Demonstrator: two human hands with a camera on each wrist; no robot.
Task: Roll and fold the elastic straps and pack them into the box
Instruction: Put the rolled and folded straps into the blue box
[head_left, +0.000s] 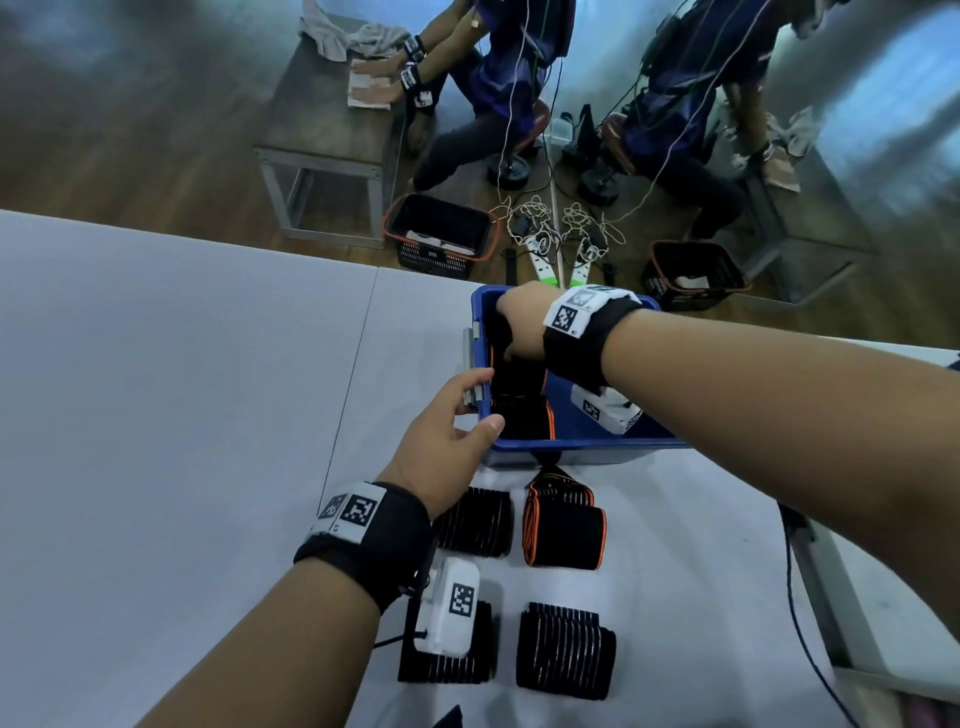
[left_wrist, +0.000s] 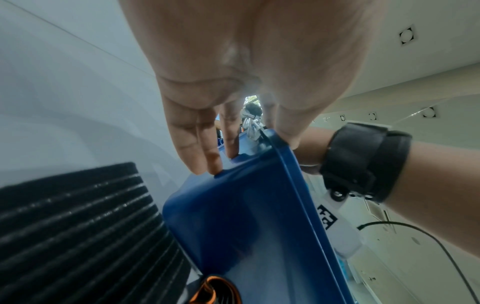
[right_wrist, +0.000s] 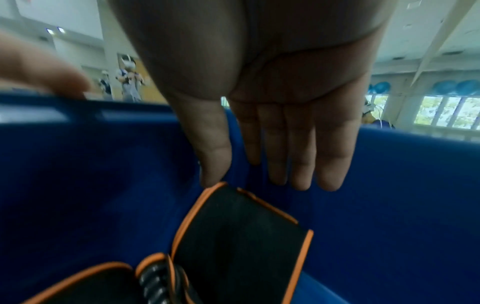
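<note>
1. Where the white table (head_left: 182, 415) comes nearest the person, two black ribbed straps lie folded side by side: one (head_left: 447, 660) partly under the left wrist camera, the other (head_left: 566, 649) to its right.
2. Just beyond them lie another black ribbed strap (head_left: 475, 522) and, to its right, an orange-edged strap (head_left: 563, 530) rolled into a bundle, both just short of the box.
3. On the near left corner of the blue box (head_left: 582, 449) the left hand (head_left: 441, 441) grips the rim: the thumb lies over the top edge and the fingers (left_wrist: 205, 148) press the outside wall by a grey latch (head_left: 475, 364).
4. Inside the box, against its left wall, two orange-edged straps are packed one behind the other; the nearer one (head_left: 524, 421) lies close to the near wall.
5. Reaching into the far part of the box, the right hand (head_left: 524, 325) hangs with its fingers (right_wrist: 301, 156) straight and close together, gripping nothing; the thumb tip touches the top edge of the farther strap (right_wrist: 239, 236), which stands upright in the right wrist view.
6. Beyond the table, on the wooden floor, stand a black basket (head_left: 441, 234) with an orange rim and a small grey table (head_left: 332, 124), where another person sits folding cloth.
</note>
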